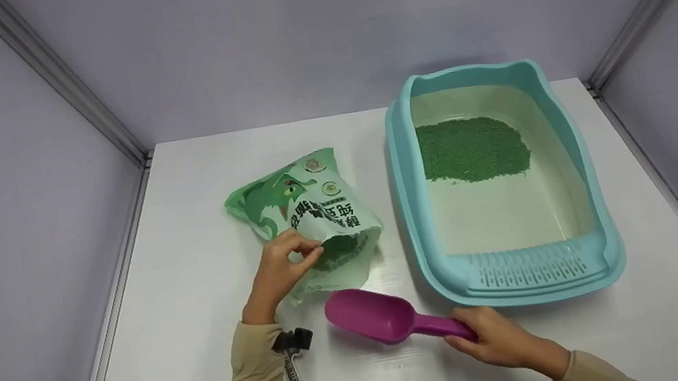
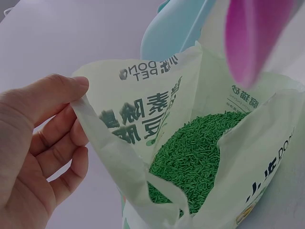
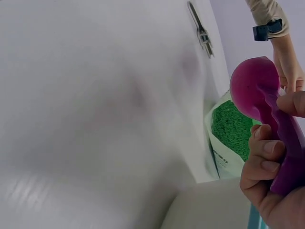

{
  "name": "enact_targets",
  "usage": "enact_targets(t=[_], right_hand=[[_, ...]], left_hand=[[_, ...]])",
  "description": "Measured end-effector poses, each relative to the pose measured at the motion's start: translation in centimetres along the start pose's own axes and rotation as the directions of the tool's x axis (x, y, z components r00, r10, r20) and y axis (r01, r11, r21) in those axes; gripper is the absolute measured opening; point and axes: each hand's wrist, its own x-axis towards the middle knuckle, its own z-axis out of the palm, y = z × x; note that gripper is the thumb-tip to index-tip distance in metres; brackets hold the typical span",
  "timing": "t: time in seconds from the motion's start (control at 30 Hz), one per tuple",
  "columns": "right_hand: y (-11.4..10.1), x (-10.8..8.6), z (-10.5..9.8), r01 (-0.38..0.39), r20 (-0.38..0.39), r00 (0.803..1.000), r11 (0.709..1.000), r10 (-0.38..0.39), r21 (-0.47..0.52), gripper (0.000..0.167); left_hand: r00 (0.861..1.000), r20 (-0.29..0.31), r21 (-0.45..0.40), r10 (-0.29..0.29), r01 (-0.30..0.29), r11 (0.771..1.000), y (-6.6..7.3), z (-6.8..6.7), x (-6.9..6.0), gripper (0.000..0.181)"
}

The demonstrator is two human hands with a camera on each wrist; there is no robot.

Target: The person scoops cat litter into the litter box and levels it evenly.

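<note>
A green and white litter bag [image 1: 275, 198] lies on the table with its mouth toward me. My left hand [image 1: 281, 269] pinches the rim of that mouth between thumb and finger, and the left wrist view shows green pellets [image 2: 190, 157] inside. In my right hand [image 1: 493, 336] is the handle of a magenta scoop [image 1: 370, 316], gripped with curled fingers. The scoop's bowl looks empty in the head view and sits just in front of the bag, apart from it. To the right stands a blue litter box [image 1: 412, 207] with a patch of green pellets [image 1: 473, 148] toward its back.
A small slim tool [image 1: 293, 374] lies on the white table [image 1: 180, 268] beside my left forearm; its kind is hard to tell. Pale walls [image 1: 295, 40] enclose the table at the back and both sides. The litter box's slotted front ledge [image 1: 533, 270] is near my right hand.
</note>
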Motion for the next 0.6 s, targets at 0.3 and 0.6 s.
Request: enact_targets(t=[0.3,0.6], right_hand=[[0.9,0.2,1.4,-0.014,0.036,0.999,1.000,0.013,0.010,0.019],[2.0,0.2,2.6,-0.049,0.051,0.997,0.999,0.049,-0.005,0.020]], left_hand=[[1.000,-0.016,0.008,0.018,-0.017,1.000,-0.2,0.2,0.0,0.006],[1.000,-0.017,-0.002,0.014,-0.014,1.000,-0.1,0.2,0.1,0.006]])
